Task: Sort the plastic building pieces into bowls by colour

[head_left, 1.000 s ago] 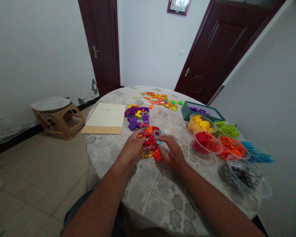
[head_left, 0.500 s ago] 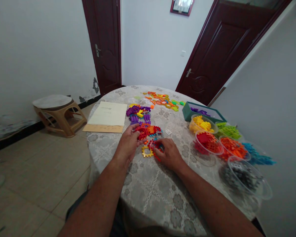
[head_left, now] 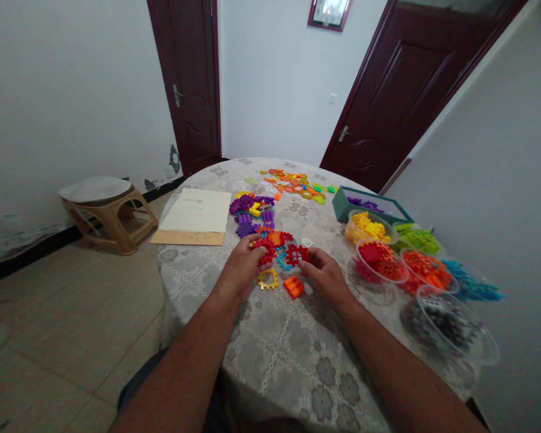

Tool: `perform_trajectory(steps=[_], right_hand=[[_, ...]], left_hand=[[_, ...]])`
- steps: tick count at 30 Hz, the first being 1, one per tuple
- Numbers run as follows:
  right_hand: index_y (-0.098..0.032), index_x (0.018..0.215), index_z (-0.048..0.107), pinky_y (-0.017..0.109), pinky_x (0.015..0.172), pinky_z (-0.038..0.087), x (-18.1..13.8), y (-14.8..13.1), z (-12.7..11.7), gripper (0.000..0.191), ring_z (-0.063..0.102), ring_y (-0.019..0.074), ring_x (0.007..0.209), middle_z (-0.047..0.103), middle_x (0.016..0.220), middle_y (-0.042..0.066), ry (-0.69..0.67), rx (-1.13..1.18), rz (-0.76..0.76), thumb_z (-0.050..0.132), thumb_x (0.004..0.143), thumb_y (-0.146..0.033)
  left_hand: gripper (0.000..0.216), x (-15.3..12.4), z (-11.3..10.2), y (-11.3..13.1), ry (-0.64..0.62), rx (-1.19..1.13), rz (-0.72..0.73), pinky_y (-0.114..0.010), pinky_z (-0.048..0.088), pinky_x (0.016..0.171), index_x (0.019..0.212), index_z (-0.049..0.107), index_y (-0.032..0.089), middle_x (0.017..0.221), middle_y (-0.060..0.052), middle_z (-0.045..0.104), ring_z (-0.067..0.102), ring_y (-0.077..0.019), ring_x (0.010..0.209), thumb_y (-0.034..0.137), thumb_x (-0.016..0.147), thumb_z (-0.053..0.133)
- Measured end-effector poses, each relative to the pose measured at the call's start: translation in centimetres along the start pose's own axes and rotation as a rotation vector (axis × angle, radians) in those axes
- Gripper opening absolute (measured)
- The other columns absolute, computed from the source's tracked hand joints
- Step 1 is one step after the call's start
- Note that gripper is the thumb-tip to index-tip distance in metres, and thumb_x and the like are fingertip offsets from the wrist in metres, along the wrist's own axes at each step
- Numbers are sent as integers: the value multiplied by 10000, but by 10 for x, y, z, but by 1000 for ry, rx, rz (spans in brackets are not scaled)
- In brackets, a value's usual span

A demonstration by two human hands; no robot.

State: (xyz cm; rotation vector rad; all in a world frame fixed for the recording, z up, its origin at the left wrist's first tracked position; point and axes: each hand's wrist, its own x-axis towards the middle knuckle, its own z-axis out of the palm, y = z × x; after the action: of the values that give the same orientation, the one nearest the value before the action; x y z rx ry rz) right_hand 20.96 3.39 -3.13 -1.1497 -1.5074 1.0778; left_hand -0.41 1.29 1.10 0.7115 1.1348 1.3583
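Observation:
My left hand [head_left: 242, 264] is closed round several red toothed plastic building pieces [head_left: 265, 254], partly hidden by the fingers. Between the thumb and fingers of my right hand [head_left: 327, 273] is a red window-like building piece [head_left: 296, 255] with square holes, raised over the table. The two red parts are apart from each other. Below them on the cloth lie a yellow square frame piece [head_left: 267, 279] and an orange ridged piece [head_left: 293, 287]. Just behind are orange and red toothed pieces [head_left: 277, 239] and a blue piece [head_left: 283, 261], partly covered.
Purple pieces [head_left: 246, 230] with some yellow lie beyond my left hand, beside a cardboard folder [head_left: 193, 216]. At the right stand tubs of yellow [head_left: 372, 228], red [head_left: 383, 261], orange [head_left: 428, 270] and grey pieces [head_left: 451, 325], with a green box [head_left: 340, 204] behind. More loose pieces [head_left: 293, 183] lie at the back.
My right hand has lifted the red window-like piece off the table and moved slightly right. The orange ridged piece now shows in front. My left hand keeps its red pieces.

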Motion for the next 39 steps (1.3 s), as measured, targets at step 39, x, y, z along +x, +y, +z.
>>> perform_trajectory(steps=[39], right_hand=[[-140,1455,605,434,1196,384,61,6,-2,469,521,303,1377,612,1479,174,-96,-1124,-452,570,1008,-277]], left_hand=[[329,7,-14,23,148,-336,-23,-313,628,666,1115,661,158,898,-63,736,702,-170,731,55,813,583]])
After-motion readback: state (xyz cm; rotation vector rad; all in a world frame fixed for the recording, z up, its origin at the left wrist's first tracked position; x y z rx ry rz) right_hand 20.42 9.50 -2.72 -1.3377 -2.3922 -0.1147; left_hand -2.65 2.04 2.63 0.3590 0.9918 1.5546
